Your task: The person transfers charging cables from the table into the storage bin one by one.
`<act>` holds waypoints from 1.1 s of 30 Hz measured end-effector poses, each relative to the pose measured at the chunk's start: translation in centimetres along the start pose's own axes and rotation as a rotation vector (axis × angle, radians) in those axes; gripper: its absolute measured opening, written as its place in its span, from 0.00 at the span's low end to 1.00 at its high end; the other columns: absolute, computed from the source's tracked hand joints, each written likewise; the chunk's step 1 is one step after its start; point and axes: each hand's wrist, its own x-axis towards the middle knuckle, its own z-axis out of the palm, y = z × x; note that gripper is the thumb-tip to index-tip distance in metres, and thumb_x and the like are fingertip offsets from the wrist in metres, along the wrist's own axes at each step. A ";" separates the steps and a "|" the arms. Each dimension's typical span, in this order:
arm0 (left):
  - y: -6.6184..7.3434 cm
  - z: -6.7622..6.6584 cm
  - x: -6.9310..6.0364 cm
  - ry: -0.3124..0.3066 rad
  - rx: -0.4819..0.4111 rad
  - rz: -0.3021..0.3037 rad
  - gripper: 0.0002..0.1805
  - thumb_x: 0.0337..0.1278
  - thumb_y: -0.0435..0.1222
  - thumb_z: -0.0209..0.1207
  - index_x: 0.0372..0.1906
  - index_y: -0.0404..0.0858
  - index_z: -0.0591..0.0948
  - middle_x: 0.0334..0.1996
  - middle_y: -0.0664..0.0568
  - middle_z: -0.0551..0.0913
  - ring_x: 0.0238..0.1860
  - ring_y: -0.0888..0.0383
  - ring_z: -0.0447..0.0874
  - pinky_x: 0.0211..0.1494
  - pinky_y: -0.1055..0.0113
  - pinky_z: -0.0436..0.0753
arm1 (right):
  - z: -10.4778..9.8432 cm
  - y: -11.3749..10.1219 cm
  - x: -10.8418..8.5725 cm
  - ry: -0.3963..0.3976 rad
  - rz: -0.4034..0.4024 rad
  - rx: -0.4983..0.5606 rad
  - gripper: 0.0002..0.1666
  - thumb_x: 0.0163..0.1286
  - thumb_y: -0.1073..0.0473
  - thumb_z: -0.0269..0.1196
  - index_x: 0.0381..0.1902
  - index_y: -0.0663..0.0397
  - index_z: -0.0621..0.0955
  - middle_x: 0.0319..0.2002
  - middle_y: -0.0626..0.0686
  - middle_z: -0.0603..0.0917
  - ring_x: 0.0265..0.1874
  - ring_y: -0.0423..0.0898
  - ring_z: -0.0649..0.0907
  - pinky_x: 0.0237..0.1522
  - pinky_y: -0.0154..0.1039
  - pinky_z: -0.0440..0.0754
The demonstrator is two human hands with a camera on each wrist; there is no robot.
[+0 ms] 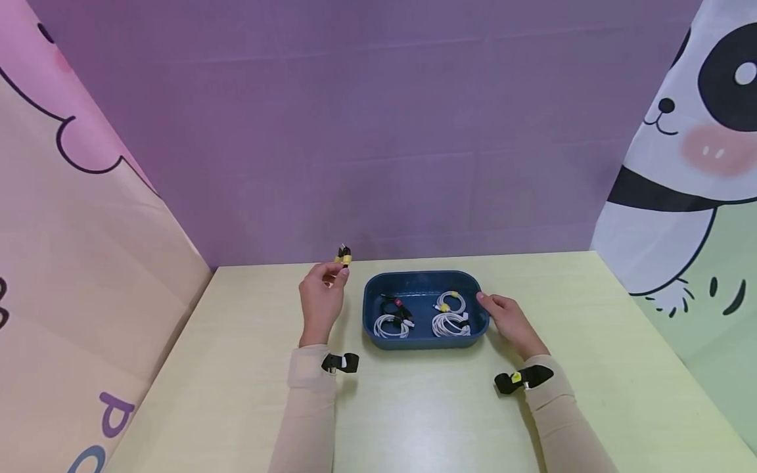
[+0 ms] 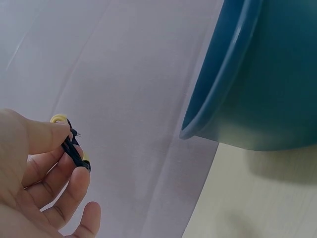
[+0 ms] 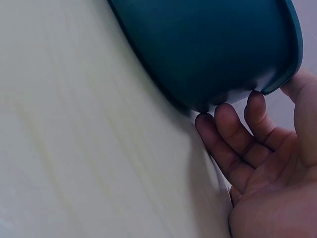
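Observation:
A small black cable bundle [image 1: 343, 252] with yellow bands is pinched between the thumb and fingers of my left hand [image 1: 321, 299], held up left of a blue bin [image 1: 426, 343]. In the left wrist view the black bundle [image 2: 74, 151] shows a metal tip. My right hand [image 1: 510, 322] grips the bin's right end, thumb at the rim; in the right wrist view its fingertips [image 3: 228, 116] touch the outer wall. Inside lie a black cable [image 1: 387, 303] with a red band, a white coil [image 1: 391, 328] below it, and two more white coils [image 1: 451, 324] on the right.
The bin is on a pale wooden table [image 1: 414, 407]. A purple backdrop [image 1: 378, 131] rises behind the table's far edge. Printed cloth panels stand at the left [image 1: 77, 263] and right [image 1: 680, 217], the right one with a panda.

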 end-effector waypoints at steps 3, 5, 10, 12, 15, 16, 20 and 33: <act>0.1 0.0 -0.1 0.003 0.000 0.007 0.10 0.66 0.35 0.66 0.45 0.32 0.87 0.44 0.40 0.87 0.41 0.45 0.81 0.45 0.61 0.74 | 0.0 -0.1 -0.1 0.000 0.001 0.000 0.39 0.74 0.26 0.50 0.40 0.59 0.78 0.34 0.51 0.69 0.44 0.50 0.71 0.41 0.43 0.65; 0.1 0.0 -0.2 0.004 0.003 0.010 0.09 0.66 0.34 0.66 0.45 0.32 0.87 0.43 0.40 0.87 0.41 0.45 0.81 0.45 0.61 0.74 | 0.0 0.0 -0.1 0.000 0.005 0.000 0.39 0.74 0.26 0.50 0.41 0.59 0.78 0.36 0.51 0.71 0.46 0.50 0.71 0.43 0.44 0.66; 0.3 0.1 -0.3 0.001 0.004 0.016 0.09 0.66 0.33 0.66 0.45 0.32 0.87 0.43 0.40 0.88 0.41 0.46 0.81 0.44 0.62 0.74 | 0.1 0.0 -0.1 -0.003 0.014 0.001 0.40 0.73 0.25 0.50 0.42 0.59 0.78 0.38 0.52 0.72 0.49 0.51 0.71 0.45 0.45 0.66; 0.3 0.2 -0.3 -0.004 0.002 0.016 0.09 0.66 0.33 0.66 0.45 0.32 0.87 0.43 0.40 0.88 0.41 0.46 0.81 0.44 0.62 0.74 | 0.1 0.0 -0.1 -0.003 0.014 0.002 0.40 0.73 0.24 0.50 0.41 0.58 0.77 0.38 0.52 0.71 0.49 0.51 0.70 0.45 0.45 0.66; 0.2 0.4 -0.4 -0.013 0.001 0.020 0.09 0.65 0.34 0.66 0.46 0.32 0.87 0.44 0.40 0.88 0.41 0.46 0.81 0.44 0.62 0.75 | 0.1 0.0 -0.1 -0.001 0.012 0.001 0.39 0.73 0.25 0.50 0.40 0.58 0.77 0.37 0.52 0.70 0.48 0.50 0.70 0.44 0.45 0.65; 0.2 0.5 -0.4 -0.015 0.002 0.021 0.09 0.65 0.34 0.66 0.46 0.33 0.87 0.44 0.40 0.88 0.41 0.46 0.81 0.44 0.62 0.75 | 0.1 0.0 -0.1 -0.001 0.012 -0.001 0.39 0.73 0.25 0.50 0.41 0.58 0.77 0.37 0.51 0.70 0.49 0.50 0.70 0.44 0.45 0.65; 0.3 0.6 -0.5 -0.019 0.001 0.031 0.09 0.65 0.34 0.67 0.45 0.33 0.87 0.43 0.41 0.88 0.41 0.46 0.81 0.43 0.62 0.75 | 0.0 0.0 -0.1 -0.001 0.011 0.001 0.40 0.73 0.25 0.50 0.41 0.58 0.78 0.38 0.53 0.71 0.50 0.51 0.70 0.46 0.46 0.65; 0.4 0.9 -0.6 -0.032 0.009 0.039 0.08 0.66 0.34 0.66 0.44 0.34 0.87 0.42 0.42 0.88 0.40 0.47 0.81 0.44 0.62 0.74 | 0.1 0.1 0.1 -0.004 0.011 0.003 0.41 0.74 0.25 0.50 0.45 0.60 0.79 0.42 0.54 0.73 0.52 0.52 0.70 0.49 0.46 0.65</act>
